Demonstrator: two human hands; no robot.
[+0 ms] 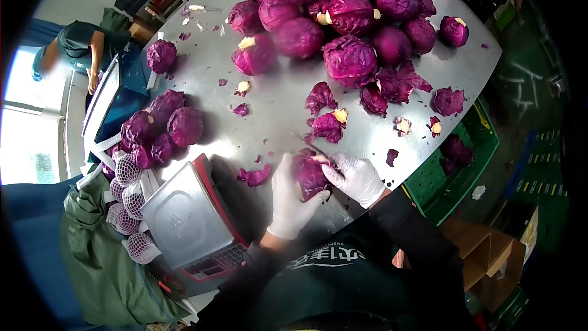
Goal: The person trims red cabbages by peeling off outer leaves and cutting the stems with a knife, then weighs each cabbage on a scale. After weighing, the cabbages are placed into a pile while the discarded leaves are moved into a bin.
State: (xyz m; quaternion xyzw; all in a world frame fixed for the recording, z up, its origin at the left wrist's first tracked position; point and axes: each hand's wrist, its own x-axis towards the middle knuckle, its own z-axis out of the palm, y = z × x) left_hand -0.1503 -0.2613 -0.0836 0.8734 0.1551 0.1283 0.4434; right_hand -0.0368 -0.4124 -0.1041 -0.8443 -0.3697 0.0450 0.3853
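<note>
In the head view, our white-gloved left hand (289,199) grips a small purple cabbage head (309,175) at the near edge of the shiny steel table (275,104). Our gloved right hand (356,178) is closed around a thin knife blade (313,147), which is hard to make out and whose handle is hidden. Our fingers cover part of the cabbage. A grey weighing scale (177,220) sits just to the left.
</note>
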